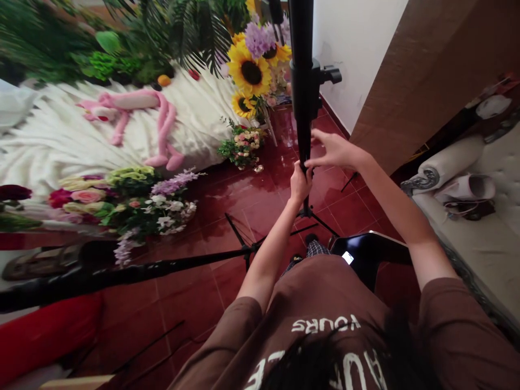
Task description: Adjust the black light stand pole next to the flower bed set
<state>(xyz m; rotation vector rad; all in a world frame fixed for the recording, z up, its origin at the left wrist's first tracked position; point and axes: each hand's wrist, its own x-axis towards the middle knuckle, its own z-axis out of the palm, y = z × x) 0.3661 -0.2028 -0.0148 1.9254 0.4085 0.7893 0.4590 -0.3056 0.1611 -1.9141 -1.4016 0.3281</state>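
L hand (299, 184) is wrapped round the black stand pole (301, 97), fingers curled on it. R hand (331, 150) is just above/beside it, loose & part-spread, thumb + index parted in a C, tips right at the pole; can't tell if they touch it. Pole's approx. upright, its legs on the red tiled floor (203, 303), R of the white fur throw's (195, 124) near R corner. Clamp knob (331, 75) sticks out R, above both hands.

On the throw, nr its middle: pink plush toy (136, 100), lying down w/ feet twd the front edge. Orange fruit (164, 80) nr the back edge, by the greenery (101, 59). Sunflowers (249, 71) stand past the R edge, btwn throw & pole; small bouquet (246, 143) is below them, nr the same edge. Big flower arrangement (170, 211) sits along the front edge.

2nd black pole (162, 265) runs sideways, L of the person. Lit screen (348, 258) lies nr the L edge of a glossy black top (368, 244). Tufted sofa (455, 157) w/ pale items on it is far R.
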